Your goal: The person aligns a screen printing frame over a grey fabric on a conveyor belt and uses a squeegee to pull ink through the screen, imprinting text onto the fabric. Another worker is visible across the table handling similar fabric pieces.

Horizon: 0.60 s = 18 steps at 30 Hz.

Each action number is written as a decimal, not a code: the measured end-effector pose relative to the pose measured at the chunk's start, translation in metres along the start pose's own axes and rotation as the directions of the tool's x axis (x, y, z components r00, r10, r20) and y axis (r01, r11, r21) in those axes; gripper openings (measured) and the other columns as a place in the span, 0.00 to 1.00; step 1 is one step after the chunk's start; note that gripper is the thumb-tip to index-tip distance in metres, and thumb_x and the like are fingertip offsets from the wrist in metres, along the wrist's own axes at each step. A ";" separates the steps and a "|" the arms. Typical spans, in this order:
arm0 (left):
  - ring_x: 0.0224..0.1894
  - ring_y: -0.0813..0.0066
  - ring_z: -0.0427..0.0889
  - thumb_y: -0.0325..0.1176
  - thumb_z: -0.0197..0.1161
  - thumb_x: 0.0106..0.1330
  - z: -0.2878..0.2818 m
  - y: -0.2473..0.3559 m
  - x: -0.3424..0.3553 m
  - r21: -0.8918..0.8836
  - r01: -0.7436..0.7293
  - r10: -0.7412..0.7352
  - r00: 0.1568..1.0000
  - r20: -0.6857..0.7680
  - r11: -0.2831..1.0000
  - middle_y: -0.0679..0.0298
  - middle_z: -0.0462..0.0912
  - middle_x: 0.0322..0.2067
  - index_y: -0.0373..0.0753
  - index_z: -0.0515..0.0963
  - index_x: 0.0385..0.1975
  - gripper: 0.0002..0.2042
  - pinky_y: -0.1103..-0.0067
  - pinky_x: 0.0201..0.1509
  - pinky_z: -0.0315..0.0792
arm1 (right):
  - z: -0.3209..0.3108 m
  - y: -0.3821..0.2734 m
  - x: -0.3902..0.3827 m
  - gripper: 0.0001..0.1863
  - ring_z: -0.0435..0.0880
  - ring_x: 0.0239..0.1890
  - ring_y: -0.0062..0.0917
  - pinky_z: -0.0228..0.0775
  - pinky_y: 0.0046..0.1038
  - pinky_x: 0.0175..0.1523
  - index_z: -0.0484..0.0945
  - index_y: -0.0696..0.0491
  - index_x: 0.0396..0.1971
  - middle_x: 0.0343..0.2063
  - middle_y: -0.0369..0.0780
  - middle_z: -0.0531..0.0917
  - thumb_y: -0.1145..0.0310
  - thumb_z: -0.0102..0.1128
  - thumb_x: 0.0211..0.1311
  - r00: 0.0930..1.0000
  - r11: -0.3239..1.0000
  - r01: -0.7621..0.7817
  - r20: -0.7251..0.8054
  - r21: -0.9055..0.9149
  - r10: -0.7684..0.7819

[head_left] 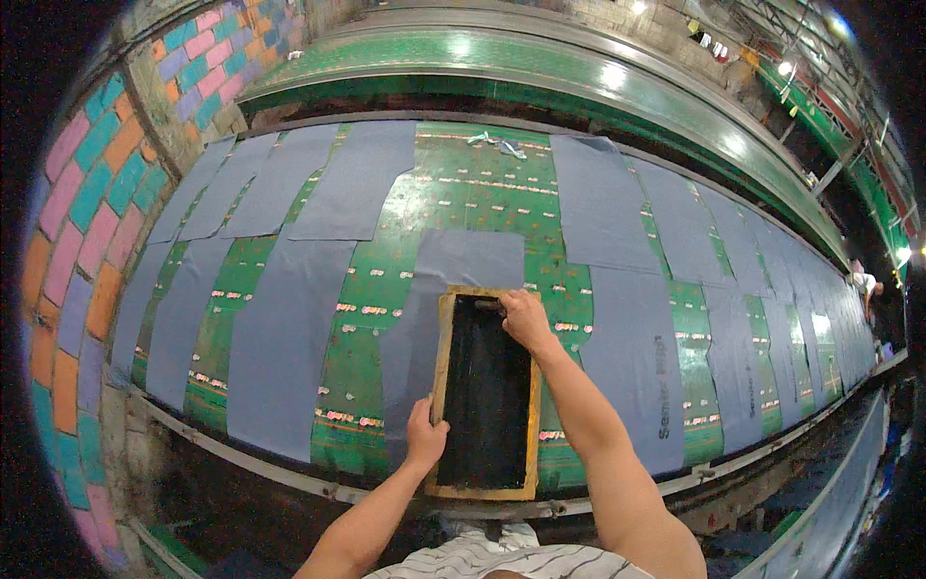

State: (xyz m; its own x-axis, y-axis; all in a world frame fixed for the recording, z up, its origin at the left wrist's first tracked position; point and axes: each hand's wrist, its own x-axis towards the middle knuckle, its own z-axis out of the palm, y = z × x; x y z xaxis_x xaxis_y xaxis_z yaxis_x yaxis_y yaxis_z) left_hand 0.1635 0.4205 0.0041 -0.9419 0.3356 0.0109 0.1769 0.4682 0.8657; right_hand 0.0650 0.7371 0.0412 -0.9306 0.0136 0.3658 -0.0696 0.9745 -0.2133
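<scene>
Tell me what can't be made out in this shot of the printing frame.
- Head view: cloth under the wooden frame is hidden by its dark screen.
- What the right hand holds is hidden by its fingers.
- Distant person is too small.

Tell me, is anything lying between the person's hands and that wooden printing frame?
Nothing visible. The left hand grips the wooden frame on its left edge, and the right hand rests at its top edge. The frame lies on a grey fabric piece.
</scene>
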 end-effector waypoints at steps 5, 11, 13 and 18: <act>0.58 0.44 0.74 0.22 0.62 0.52 0.004 -0.008 0.000 -0.015 -0.014 0.014 1.000 -0.005 1.000 0.45 0.75 0.52 0.27 0.71 0.58 0.29 0.64 0.62 0.70 | -0.006 -0.006 -0.006 0.06 0.82 0.43 0.41 0.77 0.41 0.48 0.79 0.55 0.29 0.33 0.44 0.83 0.74 0.59 0.48 0.988 0.998 -0.066 0.142 -0.001 0.065; 0.57 0.44 0.74 0.23 0.62 0.52 0.006 -0.017 0.002 0.003 -0.043 0.043 0.999 -0.009 0.999 0.45 0.75 0.52 0.26 0.71 0.58 0.29 0.63 0.63 0.69 | -0.021 -0.035 -0.056 0.06 0.80 0.43 0.41 0.75 0.41 0.50 0.78 0.56 0.29 0.34 0.44 0.82 0.76 0.63 0.48 0.981 0.997 -0.035 0.195 0.067 0.021; 0.56 0.43 0.74 0.24 0.61 0.52 0.007 -0.015 0.002 -0.009 -0.050 0.049 0.998 -0.025 0.999 0.45 0.75 0.51 0.26 0.71 0.57 0.28 0.63 0.62 0.69 | -0.028 -0.050 -0.077 0.07 0.79 0.42 0.41 0.75 0.41 0.50 0.78 0.56 0.28 0.33 0.43 0.82 0.77 0.64 0.46 0.980 0.994 -0.041 0.200 0.097 0.021; 0.55 0.44 0.74 0.24 0.61 0.53 0.005 -0.013 0.002 0.014 -0.050 0.050 0.999 -0.015 0.999 0.47 0.75 0.51 0.27 0.71 0.57 0.27 0.62 0.61 0.69 | -0.050 -0.094 -0.131 0.11 0.79 0.43 0.40 0.75 0.39 0.50 0.77 0.55 0.28 0.33 0.42 0.81 0.79 0.65 0.41 0.975 0.995 -0.047 0.221 0.090 0.026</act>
State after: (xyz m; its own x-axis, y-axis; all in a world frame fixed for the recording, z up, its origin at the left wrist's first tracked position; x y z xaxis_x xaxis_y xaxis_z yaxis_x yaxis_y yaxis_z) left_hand 0.1606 0.4193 -0.0097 -0.9360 0.3464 0.0620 0.2278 0.4621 0.8571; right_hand 0.2115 0.6548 0.0589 -0.9885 -0.0113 0.1509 -0.0582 0.9487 -0.3108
